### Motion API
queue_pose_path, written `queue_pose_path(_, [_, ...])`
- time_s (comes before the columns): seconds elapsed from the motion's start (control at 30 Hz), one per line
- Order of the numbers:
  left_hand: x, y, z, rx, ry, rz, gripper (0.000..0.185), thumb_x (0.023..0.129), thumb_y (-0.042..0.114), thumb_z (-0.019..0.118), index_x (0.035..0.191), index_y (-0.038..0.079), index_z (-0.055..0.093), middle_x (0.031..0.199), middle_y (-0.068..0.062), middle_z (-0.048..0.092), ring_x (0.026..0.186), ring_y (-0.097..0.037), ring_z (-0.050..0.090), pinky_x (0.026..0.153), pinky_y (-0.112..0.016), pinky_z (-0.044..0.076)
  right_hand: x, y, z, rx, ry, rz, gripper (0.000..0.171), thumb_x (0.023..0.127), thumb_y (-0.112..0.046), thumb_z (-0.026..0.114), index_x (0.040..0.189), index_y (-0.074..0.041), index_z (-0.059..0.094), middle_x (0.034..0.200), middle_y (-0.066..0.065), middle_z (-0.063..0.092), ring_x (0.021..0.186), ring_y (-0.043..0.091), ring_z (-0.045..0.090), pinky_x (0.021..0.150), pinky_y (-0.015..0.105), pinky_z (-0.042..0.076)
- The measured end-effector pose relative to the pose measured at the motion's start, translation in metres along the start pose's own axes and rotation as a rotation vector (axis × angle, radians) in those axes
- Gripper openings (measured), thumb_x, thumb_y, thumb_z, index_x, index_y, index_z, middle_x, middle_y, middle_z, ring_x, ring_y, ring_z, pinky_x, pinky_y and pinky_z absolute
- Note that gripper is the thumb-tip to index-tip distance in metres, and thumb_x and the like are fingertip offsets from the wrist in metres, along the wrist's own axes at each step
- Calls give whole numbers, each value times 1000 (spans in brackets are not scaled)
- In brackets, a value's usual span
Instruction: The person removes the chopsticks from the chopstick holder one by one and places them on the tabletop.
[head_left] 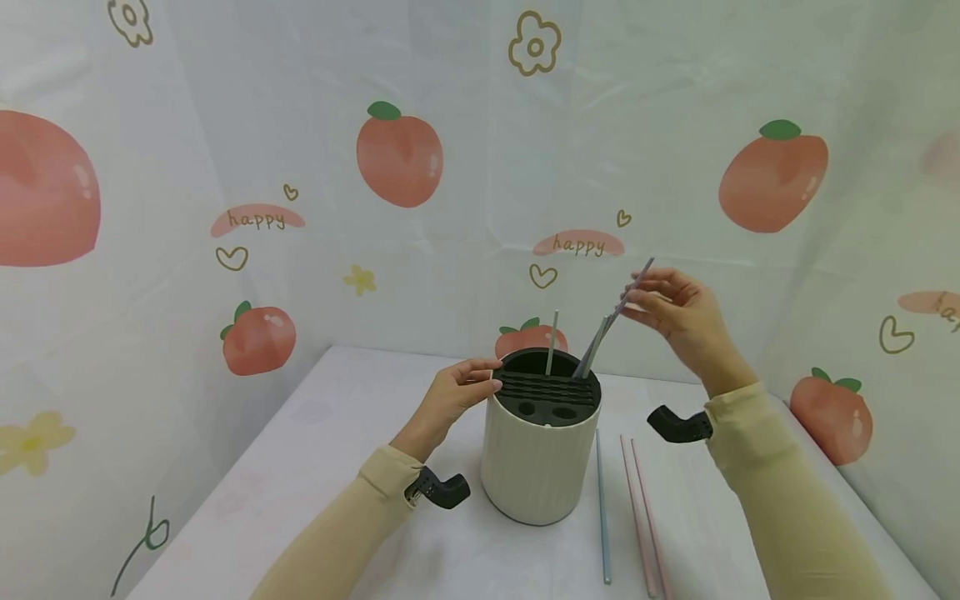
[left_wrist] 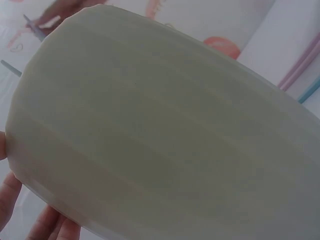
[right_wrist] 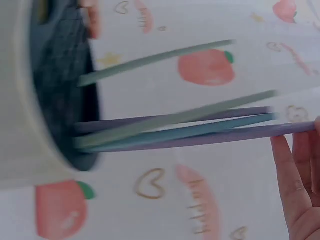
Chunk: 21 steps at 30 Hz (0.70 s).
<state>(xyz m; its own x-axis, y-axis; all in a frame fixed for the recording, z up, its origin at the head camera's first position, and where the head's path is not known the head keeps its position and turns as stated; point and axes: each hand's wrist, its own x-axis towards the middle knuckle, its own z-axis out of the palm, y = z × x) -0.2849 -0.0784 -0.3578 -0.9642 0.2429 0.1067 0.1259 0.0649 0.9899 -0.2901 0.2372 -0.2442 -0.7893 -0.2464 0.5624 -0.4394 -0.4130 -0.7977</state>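
Pinched between my right hand's thumb and fingers is a purple chopstick, slanting up out of the cream utensil holder. Its lower end is hidden inside the black-topped opening. In the right wrist view, a green chopstick, a blue chopstick and another purple one lean close beside it. A second green chopstick stands apart near the middle of the opening. My left hand rests its extended fingertips on the holder's left rim; the left wrist view shows them along the wall.
Right of the holder, a blue chopstick and two pink chopsticks lie on the white tabletop. Behind rises a white backdrop printed with peaches. The holder's black top has slots and round holes at the front.
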Motion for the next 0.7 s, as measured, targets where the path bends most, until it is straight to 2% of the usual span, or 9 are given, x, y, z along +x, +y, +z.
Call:
queue_pose_path(0.17, [1, -1, 0, -1, 4, 3, 37, 87, 20, 70, 124, 15, 65, 121, -11, 59, 116, -25, 56, 105, -48, 43, 13, -51, 1, 139, 34, -112, 26, 90, 22, 43, 100, 9, 63, 95, 17, 69, 85, 27, 69, 79, 40, 58])
queue_pose_path(0.27, [0, 0, -1, -3, 3, 2, 37, 87, 20, 70, 124, 16, 65, 121, -11, 59, 116, -25, 55, 105, -48, 43, 14, -76, -5, 200, 118, -134, 24, 88, 24, 46, 101, 12, 62, 91, 20, 70, 80, 30, 70, 75, 42, 59])
queue_pose_path(0.37, [0, 1, -1, 2, 2, 2, 38, 87, 21, 70, 125, 16, 65, 122, -11, 59, 117, -26, 55, 105, -48, 42, 10, -90, -18, 192, 207, -115, 25, 87, 23, 49, 105, 11, 63, 91, 19, 71, 78, 30, 71, 73, 41, 59])
queue_pose_path(0.47, [0, 1, -1, 5, -1, 3, 38, 88, 22, 70, 125, 17, 65, 123, -11, 59, 117, -26, 55, 106, -49, 42, -1, -87, -38, 165, 271, -64, 27, 87, 21, 52, 107, 9, 65, 93, 17, 71, 78, 28, 71, 71, 39, 60])
queue_pose_path(0.53, [0, 1, -1, 4, -3, 1, 38, 88, 22, 70, 125, 16, 65, 123, -12, 58, 118, -26, 55, 106, -49, 42, -10, -76, -55, 145, 281, -7, 29, 88, 19, 51, 108, 6, 67, 92, 15, 71, 79, 26, 71, 71, 37, 60])
queue_pose_path(0.6, [0, 1, 0, 3, -1, 1, 38, 88, 22, 70, 125, 16, 65, 124, -12, 58, 118, -26, 55, 105, -49, 42, -22, -61, -72, 71, 295, 72, 30, 90, 16, 52, 110, 1, 68, 92, 12, 72, 80, 22, 71, 72, 34, 60])
queue_pose_path(0.7, [-1, 1, 1, 1, 3, -6, 38, 87, 21, 70, 125, 17, 65, 124, -12, 58, 118, -26, 55, 105, -49, 42, -43, -34, -95, -39, 272, 216, 30, 93, 11, 53, 112, -7, 68, 92, 6, 72, 82, 16, 71, 73, 30, 59])
